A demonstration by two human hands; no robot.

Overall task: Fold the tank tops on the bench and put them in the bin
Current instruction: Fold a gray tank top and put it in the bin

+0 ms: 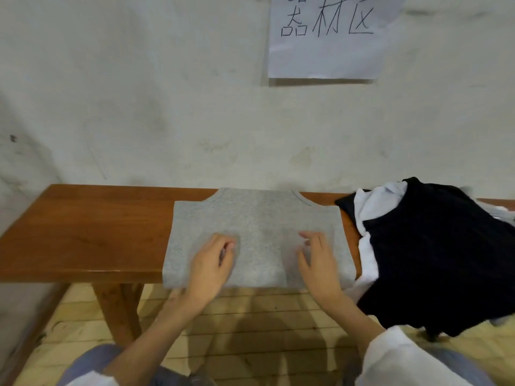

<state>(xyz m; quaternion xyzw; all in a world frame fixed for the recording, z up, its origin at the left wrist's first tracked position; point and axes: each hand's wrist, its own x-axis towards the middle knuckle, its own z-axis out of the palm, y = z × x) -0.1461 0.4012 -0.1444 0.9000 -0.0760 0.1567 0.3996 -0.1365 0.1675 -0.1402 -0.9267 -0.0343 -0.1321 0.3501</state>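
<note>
grey tank top (256,232), flat on bench (83,232)

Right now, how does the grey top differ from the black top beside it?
The grey top lies flat and smoothed on the bench; the black top is rumpled over white cloth and hangs past the bench's front edge. The left hand and right hand rest on the grey top; neither touches the black top. Both are on one bench.
</note>
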